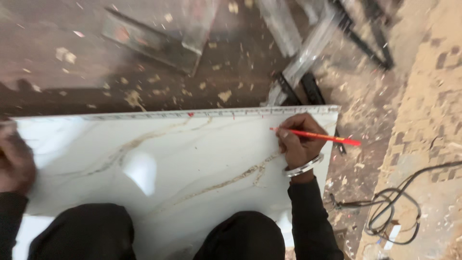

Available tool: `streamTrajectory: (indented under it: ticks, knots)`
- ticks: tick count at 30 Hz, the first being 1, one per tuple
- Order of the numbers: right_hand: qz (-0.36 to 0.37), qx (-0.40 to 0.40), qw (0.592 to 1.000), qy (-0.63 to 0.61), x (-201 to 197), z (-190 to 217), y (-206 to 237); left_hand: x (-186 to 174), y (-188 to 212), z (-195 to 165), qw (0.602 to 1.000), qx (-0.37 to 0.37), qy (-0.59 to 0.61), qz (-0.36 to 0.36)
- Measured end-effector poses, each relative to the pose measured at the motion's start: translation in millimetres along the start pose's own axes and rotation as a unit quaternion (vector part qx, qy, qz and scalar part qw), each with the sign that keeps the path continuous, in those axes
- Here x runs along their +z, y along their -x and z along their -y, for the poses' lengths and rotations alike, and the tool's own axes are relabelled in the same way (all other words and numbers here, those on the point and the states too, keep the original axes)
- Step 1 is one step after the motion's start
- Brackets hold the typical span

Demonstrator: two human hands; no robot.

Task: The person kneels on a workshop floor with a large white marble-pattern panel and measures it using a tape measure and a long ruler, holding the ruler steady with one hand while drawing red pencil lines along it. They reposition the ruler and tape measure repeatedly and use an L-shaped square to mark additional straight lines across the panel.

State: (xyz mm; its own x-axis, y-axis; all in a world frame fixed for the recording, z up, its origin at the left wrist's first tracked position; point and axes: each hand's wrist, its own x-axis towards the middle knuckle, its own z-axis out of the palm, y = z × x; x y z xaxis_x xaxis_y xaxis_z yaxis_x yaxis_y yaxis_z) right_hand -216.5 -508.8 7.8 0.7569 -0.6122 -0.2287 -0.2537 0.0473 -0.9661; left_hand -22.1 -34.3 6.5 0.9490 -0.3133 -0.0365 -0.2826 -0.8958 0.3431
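While in right hand [298,144], one red pencil [317,136]

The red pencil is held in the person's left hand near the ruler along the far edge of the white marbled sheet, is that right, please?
Not quite: the head view shows the red pencil in the right hand, near the ruler on the white marbled sheet.

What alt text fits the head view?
Right hand holds a red pencil on a white marbled panel beside a ruler along its far edge. Left hand rests at the panel's left edge; sawdust litters the floor.
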Motion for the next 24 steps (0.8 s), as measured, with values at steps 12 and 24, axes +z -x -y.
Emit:
streamTrajectory:
  ticks: [12,24]
  knots:
    - [0.041,0.112,0.989,-0.089,35,9,5,-7,-8,3,0.988,-0.066,-0.120,-0.076]
    - [0.145,0.176,0.961,0.157,146,30,111,-29,-14,-1,0.983,-0.014,0.024,-0.179]
